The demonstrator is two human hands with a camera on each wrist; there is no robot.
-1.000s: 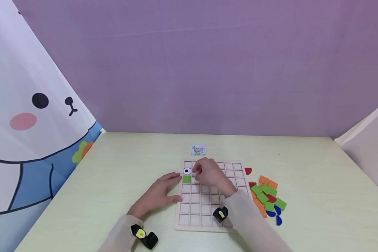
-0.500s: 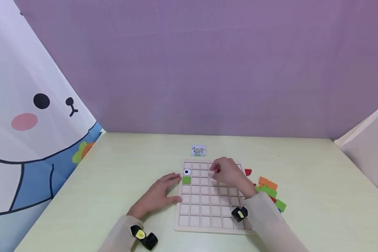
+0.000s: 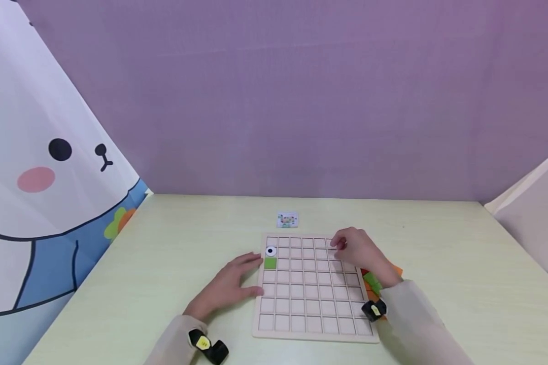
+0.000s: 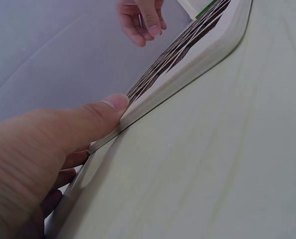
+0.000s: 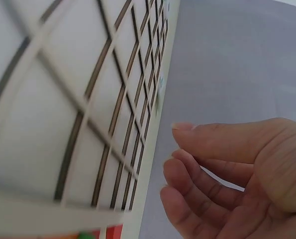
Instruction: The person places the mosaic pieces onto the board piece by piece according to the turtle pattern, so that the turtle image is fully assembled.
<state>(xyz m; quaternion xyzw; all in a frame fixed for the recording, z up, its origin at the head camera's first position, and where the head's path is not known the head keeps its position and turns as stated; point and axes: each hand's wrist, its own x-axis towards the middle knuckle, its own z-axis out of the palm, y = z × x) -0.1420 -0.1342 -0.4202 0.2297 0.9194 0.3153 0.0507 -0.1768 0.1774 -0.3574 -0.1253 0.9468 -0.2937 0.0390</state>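
A pale wooden grid board (image 3: 301,335) lies on the table. In its left column sit a white tile with a black-ringed eye (image 3: 271,251) and, directly below, a green square tile (image 3: 270,263). My left hand (image 3: 226,284) rests at the board's left edge, thumb and fingers spread; the left wrist view shows the thumb (image 4: 100,117) against the frame's side. Over the upper right of the grid is my right hand (image 3: 357,248). Its fingers are loosely curled with nothing between them, and in the right wrist view the thumb (image 5: 212,142) stands apart from the fingertips.
Right of the board, partly hidden by my right forearm, lies a pile with orange pieces (image 3: 372,295) and green pieces (image 3: 372,280). A small printed card (image 3: 287,219) lies behind the board. A purple cloth (image 3: 301,101) hangs along the table's back edge.
My right hand has moved right across the board, from beside the eye tile to the upper right columns, and its arm now covers much of the pile. The left hand stays in place.
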